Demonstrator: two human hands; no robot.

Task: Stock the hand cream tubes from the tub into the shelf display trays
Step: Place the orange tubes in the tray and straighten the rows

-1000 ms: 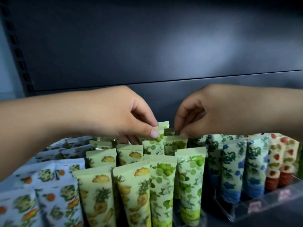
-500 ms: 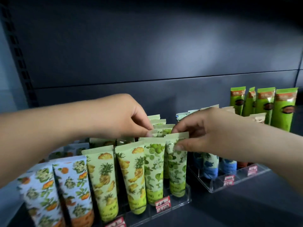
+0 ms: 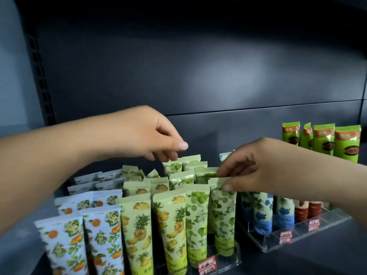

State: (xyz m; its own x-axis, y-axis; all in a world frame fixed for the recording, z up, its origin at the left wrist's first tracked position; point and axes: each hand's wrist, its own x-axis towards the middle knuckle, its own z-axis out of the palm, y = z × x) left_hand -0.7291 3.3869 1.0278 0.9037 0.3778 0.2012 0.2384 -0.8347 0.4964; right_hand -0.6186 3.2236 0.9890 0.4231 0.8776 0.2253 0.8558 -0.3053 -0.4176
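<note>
Lime-print hand cream tubes [image 3: 198, 219] stand in rows in a clear display tray [image 3: 237, 255] on the dark shelf. My right hand [image 3: 258, 171] pinches the flat top of the front-right lime tube [image 3: 223, 219] between thumb and fingers. Over the rear lime tubes [image 3: 172, 166] my left hand [image 3: 143, 135] hovers with its fingers loosely curled and the thumb lifted, holding nothing. The tub is out of view.
Pineapple tubes [image 3: 137, 231] and orange-blossom tubes [image 3: 65, 245] fill the tray's left side. A second clear tray [image 3: 297, 242] on the right holds blue-flower tubes [image 3: 262, 215] and red ones [image 3: 301, 211]. Green tubes [image 3: 321, 143] stand at the back right.
The view has pulled back and up from the tubes. My left hand let go of the rear lime tube tops and rose slightly. The right hand keeps pinching the front lime tube.
</note>
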